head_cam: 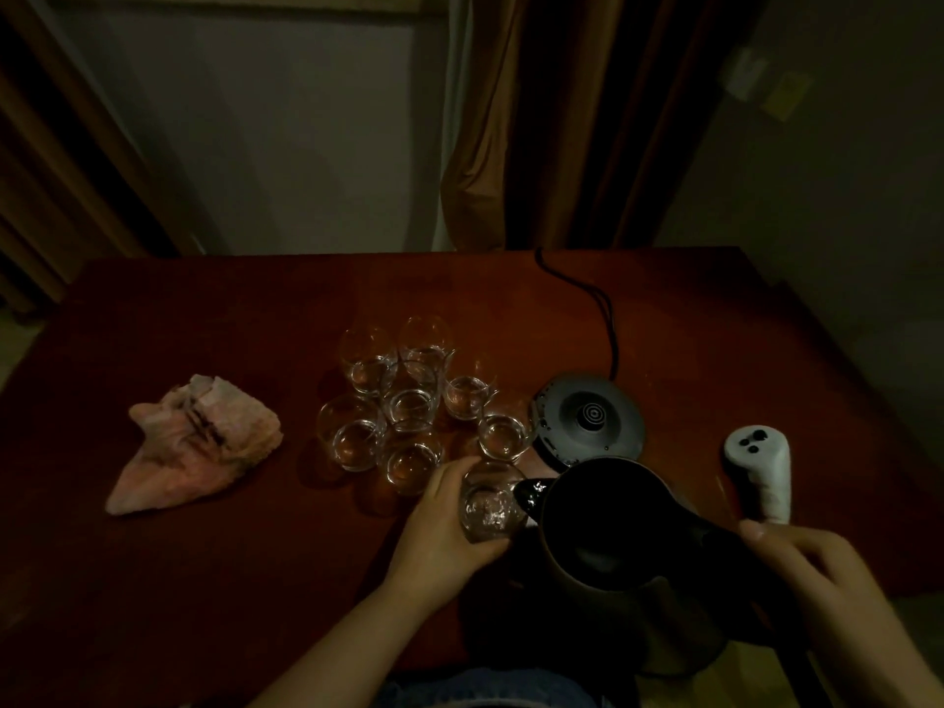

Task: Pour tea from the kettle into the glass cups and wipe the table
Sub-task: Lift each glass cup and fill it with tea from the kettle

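Note:
My right hand (812, 580) grips the handle of a black kettle (608, 528), tilted left with its spout over a glass cup (493, 503). My left hand (444, 528) wraps around that cup near the table's front. Liquid glints inside the cup. Several other glass cups (408, 406) stand clustered on the dark red table (204, 580) just beyond my left hand. A crumpled pink cloth (199, 442) lies at the left of the table, apart from both hands.
The kettle's grey round base (587, 421) sits behind the kettle, its black cord (608, 319) running to the table's far edge. A white controller-like object (763, 467) lies at the right. Brown curtains and a wall stand behind the table.

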Tool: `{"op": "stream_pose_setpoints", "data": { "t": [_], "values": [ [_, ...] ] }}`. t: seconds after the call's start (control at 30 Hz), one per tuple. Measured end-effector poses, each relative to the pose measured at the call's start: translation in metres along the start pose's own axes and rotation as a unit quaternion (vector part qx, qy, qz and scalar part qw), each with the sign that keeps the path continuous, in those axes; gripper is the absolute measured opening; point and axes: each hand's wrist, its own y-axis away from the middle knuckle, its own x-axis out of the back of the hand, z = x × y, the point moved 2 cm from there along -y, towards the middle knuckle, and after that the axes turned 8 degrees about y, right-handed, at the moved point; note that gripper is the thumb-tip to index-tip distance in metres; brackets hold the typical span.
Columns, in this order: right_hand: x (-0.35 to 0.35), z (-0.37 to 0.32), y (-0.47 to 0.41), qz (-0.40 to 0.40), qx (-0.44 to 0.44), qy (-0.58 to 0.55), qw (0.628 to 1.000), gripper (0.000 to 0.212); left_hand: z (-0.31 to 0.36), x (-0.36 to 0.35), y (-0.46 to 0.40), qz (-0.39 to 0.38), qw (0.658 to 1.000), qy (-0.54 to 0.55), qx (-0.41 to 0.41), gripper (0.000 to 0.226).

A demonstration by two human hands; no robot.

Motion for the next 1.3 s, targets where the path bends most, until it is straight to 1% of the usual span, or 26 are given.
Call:
{"op": "stream_pose_setpoints", "data": {
  "t": [0.1,0.13,0.2,0.23,0.27,0.3,0.33,0.37,0.43,0.47,0.5,0.53,0.63,0.73,0.83,0.97,1.03,1.2,1.3],
  "values": [
    [-0.001,-0.005,0.004,0.007,0.008,0.01,1.0,0.096,0.0,0.002,0.0,0.006,1.0,-0.004,-0.002,0.077],
    [0.0,-0.005,0.004,0.005,0.016,0.018,1.0,0.102,0.0,0.002,0.0,0.007,1.0,-0.006,-0.002,0.077],
    [0.0,-0.005,0.005,0.0,0.025,0.036,0.999,0.125,0.0,0.002,0.001,0.01,1.0,-0.012,-0.002,0.078],
    [0.0,-0.005,0.006,0.002,0.026,0.042,0.999,0.132,0.001,0.002,0.001,0.011,1.0,-0.015,0.0,0.078],
    [0.0,-0.004,0.006,0.004,0.027,0.043,0.999,0.133,0.002,0.002,0.001,0.013,1.0,-0.015,0.002,0.078],
    [0.0,-0.004,0.005,0.007,0.03,0.041,0.999,0.13,0.002,0.001,0.002,0.015,1.0,-0.015,0.002,0.078],
    [0.0,-0.005,0.005,0.009,0.034,0.038,0.999,0.122,0.003,0.001,0.002,0.016,1.0,-0.015,0.002,0.079],
    [0.0,-0.007,0.006,0.007,0.042,0.033,0.999,0.109,0.004,0.001,0.002,0.017,1.0,-0.017,0.003,0.079],
    [-0.001,-0.01,0.008,-0.002,0.047,0.022,0.999,0.069,0.004,0.001,0.002,0.021,1.0,-0.016,0.004,0.079],
    [0.0,-0.01,0.007,-0.002,0.045,0.021,0.999,0.055,0.005,0.001,0.002,0.023,1.0,-0.013,0.004,0.078],
    [0.0,-0.009,0.005,-0.003,0.04,0.023,0.999,0.046,0.004,0.001,0.003,0.024,1.0,-0.013,0.004,0.077],
    [0.0,-0.01,0.005,-0.005,0.037,0.027,0.999,0.043,0.005,0.001,0.003,0.024,1.0,-0.016,0.005,0.077],
    [0.001,-0.013,0.003,-0.005,0.045,0.049,0.998,0.057,0.002,0.001,0.003,0.026,0.999,-0.023,0.01,0.08],
    [0.001,-0.014,0.003,-0.003,0.044,0.025,0.999,0.05,0.004,0.0,0.004,0.03,0.999,-0.021,0.006,0.081],
    [0.003,-0.01,-0.001,0.007,0.052,0.035,0.998,0.049,0.006,0.0,0.004,0.033,0.999,-0.012,0.0,0.079],
    [0.004,-0.013,0.003,-0.006,0.058,0.048,0.997,0.055,0.007,-0.001,0.005,0.035,0.999,-0.001,-0.002,0.077],
    [0.005,-0.015,0.003,-0.003,0.055,0.047,0.997,0.052,0.008,-0.001,0.005,0.034,0.999,0.004,-0.004,0.076],
    [0.004,-0.02,0.004,-0.003,0.053,0.041,0.998,0.034,0.009,-0.001,0.005,0.035,0.999,0.016,-0.002,0.074],
    [0.006,-0.02,0.006,-0.007,0.052,0.048,0.997,0.039,0.007,-0.001,0.006,0.034,0.999,0.021,0.003,0.074]
  ]
}}
